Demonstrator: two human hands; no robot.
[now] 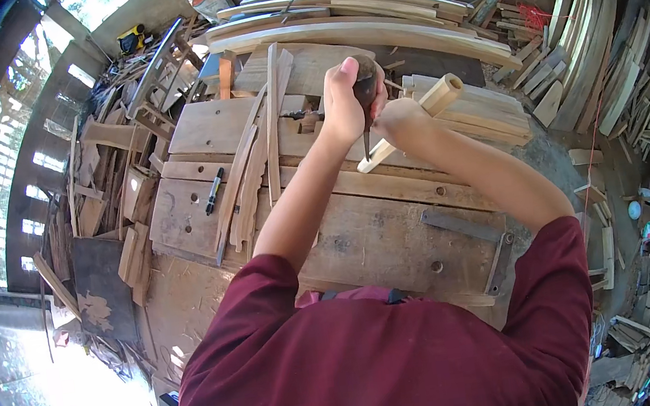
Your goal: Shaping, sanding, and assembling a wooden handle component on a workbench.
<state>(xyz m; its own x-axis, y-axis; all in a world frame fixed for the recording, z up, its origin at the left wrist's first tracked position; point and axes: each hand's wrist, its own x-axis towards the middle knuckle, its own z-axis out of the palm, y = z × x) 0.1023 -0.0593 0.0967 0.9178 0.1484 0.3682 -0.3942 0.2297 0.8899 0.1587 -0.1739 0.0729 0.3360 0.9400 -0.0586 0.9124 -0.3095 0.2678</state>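
My left hand point(345, 103) is closed round the dark handle of a chisel point(365, 97), whose thin blade points down at the lower end of a pale square wooden piece point(442, 95). My right hand point(397, 119) grips that piece near its middle and holds it slanted on the wooden workbench point(378, 237). The piece's upper end has a round hollow. Both hands are close together at the far middle of the bench.
Thin curved wood strips point(256, 171) and a black marker point(214, 191) lie on the bench's left part. A metal square point(493, 251) rests at the right front. Long planks point(350, 13) are stacked behind, and offcuts lie heaped left and right.
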